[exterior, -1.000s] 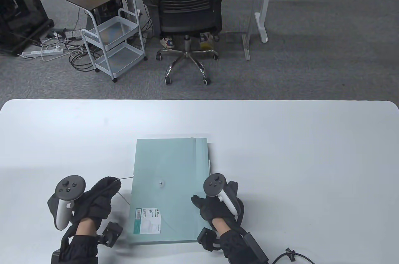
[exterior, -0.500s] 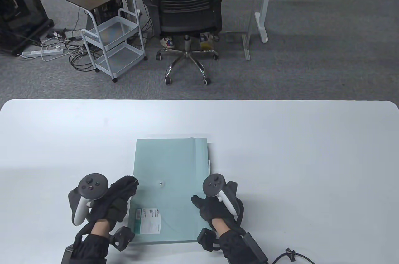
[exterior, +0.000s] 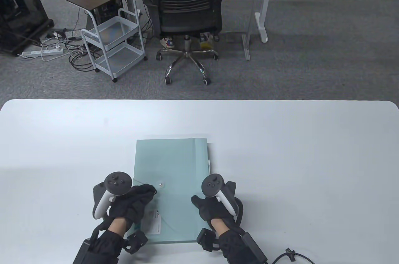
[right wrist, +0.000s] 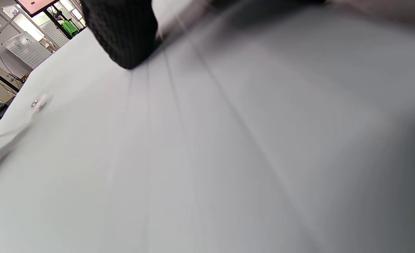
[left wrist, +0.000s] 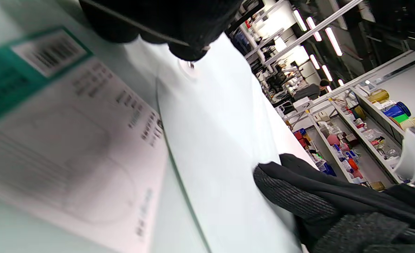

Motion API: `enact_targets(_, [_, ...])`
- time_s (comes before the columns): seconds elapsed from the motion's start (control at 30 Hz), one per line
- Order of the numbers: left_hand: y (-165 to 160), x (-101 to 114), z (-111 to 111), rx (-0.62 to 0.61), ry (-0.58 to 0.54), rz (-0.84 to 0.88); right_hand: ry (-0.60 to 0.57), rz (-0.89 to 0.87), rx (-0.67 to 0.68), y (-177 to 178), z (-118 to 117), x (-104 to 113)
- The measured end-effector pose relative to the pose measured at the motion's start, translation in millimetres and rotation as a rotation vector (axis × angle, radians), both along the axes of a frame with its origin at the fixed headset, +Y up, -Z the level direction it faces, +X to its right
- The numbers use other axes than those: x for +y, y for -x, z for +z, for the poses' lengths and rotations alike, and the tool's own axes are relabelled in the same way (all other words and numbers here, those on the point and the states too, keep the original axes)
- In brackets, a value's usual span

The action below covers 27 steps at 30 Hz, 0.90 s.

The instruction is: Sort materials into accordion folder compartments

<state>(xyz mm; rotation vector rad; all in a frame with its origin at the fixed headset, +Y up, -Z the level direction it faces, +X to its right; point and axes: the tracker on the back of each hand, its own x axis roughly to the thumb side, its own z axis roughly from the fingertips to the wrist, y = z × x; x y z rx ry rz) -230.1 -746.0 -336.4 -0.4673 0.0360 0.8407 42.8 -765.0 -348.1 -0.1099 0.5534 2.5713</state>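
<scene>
Table view: a pale green folder (exterior: pixel 170 189) was seen lying flat and closed on the white surface (exterior: pixel 280 151), near the front edge, between the two hands.
Folder: its flap was laid across the face and kept down by a small round button (exterior: pixel 160 184) near the middle; a printed label (exterior: pixel 156 223) was stuck at the near left corner.
Left hand (exterior: pixel 131 206): it was laid over the folder's near left part, with the fingertips (exterior: pixel 150 189) brought right up to the button. In the left wrist view a thin string (left wrist: pixel 133 24) was seen drawn taut across the fingertips just above the button (left wrist: pixel 190 65), so the string is judged to be pinched there for unwinding; the grip itself could not be made out.
Right hand (exterior: pixel 215 206): it was rested on the folder's near right edge, fingers laid fairly flat and holding nothing, judged to be there to keep the folder from sliding while the fastening was worked.
Materials: none to be sorted were seen on the surface.
Stage: the opening of the folder is judged to be in hand, with no sorting yet done.
</scene>
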Motion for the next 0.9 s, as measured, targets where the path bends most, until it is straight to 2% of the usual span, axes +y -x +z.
enact_targets(0.2, [-5, 0, -1, 0.024, 0.004, 0.045, 0.003, 0.011, 0.006, 1, 0, 1])
enact_targets(0.53, [-15, 9, -5, 0.036, -0.121, -0.134, -0.001, 0.02, 0.008, 2, 0, 0])
enact_targets(0.7, [-29, 14, -14, 0.034, -0.147, -0.271, -0.003, 0.036, 0.017, 3, 0, 1])
enact_targets(0.9, [-57, 17, -32, -0.006, -0.182, -0.624, -0.007, 0.059, 0.037, 4, -1, 1])
